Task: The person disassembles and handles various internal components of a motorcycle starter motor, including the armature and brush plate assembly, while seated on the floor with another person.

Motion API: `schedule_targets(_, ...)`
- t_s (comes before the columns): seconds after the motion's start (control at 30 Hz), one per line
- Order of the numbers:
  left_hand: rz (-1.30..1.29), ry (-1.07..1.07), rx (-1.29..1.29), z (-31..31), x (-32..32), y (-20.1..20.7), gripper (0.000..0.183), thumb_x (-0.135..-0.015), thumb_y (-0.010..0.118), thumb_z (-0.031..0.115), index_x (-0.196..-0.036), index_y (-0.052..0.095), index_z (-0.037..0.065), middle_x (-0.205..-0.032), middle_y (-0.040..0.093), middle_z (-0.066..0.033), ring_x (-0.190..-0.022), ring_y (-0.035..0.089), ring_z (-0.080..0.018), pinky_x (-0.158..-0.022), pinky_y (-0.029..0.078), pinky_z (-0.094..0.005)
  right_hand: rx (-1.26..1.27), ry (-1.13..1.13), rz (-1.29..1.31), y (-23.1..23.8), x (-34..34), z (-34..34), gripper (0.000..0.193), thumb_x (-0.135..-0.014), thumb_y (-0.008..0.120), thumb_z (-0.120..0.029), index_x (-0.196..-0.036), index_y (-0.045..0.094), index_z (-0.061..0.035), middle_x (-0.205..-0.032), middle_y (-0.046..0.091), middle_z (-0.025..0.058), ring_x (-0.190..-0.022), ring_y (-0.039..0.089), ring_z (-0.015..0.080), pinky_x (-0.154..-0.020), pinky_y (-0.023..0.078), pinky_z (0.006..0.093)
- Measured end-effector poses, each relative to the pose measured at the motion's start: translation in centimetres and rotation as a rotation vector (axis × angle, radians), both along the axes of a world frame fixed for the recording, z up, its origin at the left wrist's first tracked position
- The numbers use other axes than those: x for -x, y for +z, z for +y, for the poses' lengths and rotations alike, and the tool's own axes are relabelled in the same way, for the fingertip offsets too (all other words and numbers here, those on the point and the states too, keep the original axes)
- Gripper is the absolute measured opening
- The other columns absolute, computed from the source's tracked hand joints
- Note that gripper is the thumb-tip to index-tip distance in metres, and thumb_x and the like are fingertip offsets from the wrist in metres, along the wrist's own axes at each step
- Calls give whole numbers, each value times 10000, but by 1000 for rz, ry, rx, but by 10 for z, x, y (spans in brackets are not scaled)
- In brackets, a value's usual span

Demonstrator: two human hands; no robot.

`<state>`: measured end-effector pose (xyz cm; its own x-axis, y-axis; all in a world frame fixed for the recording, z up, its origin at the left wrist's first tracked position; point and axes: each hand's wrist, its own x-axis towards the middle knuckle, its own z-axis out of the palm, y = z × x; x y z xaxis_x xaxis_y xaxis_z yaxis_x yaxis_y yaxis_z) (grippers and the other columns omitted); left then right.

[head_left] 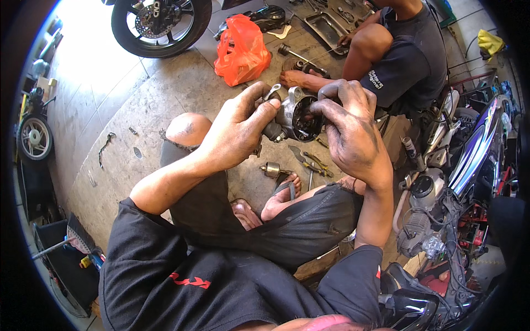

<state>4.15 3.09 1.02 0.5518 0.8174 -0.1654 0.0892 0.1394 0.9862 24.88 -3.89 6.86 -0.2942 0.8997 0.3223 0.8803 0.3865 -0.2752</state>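
Above my bent legs, my left hand (234, 129) is closed around a grey cup-shaped metal housing (287, 115) with small lugs on its top. Its round open end, dark inside with small parts, is turned toward the right. My right hand (356, 138) is at that opening, fingers curled and the fingertips reaching inside. What they pinch there is hidden. On the floor below the housing lies a short metal cylinder (270, 170) with a thin shaft end. Yellow-and-black pliers (317, 164) lie to the right of it.
An orange plastic bag (240, 52) stands ahead, near a motorcycle wheel (161, 25). At the upper right a co-worker (408, 60) squats beside a metal tray (327, 33). Motorcycle parts (422, 190) crowd my right side. A black bin (61, 265) is at lower left.
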Motion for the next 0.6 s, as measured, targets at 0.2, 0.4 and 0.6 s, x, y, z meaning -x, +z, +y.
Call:
schedule_targets(0.2, -16, 42, 7, -1, 0, 0, 507, -976, 607, 225, -1348, 466, -91, -1174, 613, -103, -1062, 556, -125, -917, 452, -257, -54, 4, -37, -1, 0, 1, 314, -688, 612, 41, -977, 707, -35, -1070, 595, 118, -1072, 543, 305, -934, 352, 412)
schedule_targets(0.4, -5, 66, -67, -1, -1, 1, 483, -980, 590, 253, -1317, 480, -74, -1046, 605, -97, -897, 541, -118, -775, 437, -263, -38, -1, -16, 0, 6, -5, 262, -691, 639, 20, -940, 714, -18, -1017, 605, 105, -1050, 555, 301, -928, 355, 409)
schedule_targets(0.6, -26, 23, -40, 0, -1, -7, 470, -992, 574, 259, -1321, 484, -64, -1032, 613, -83, -888, 543, -111, -761, 443, -263, 6, -12, -22, 6, 6, -5, 215, -713, 729, -76, -920, 700, -25, -991, 595, 94, -1026, 555, 286, -921, 353, 412)
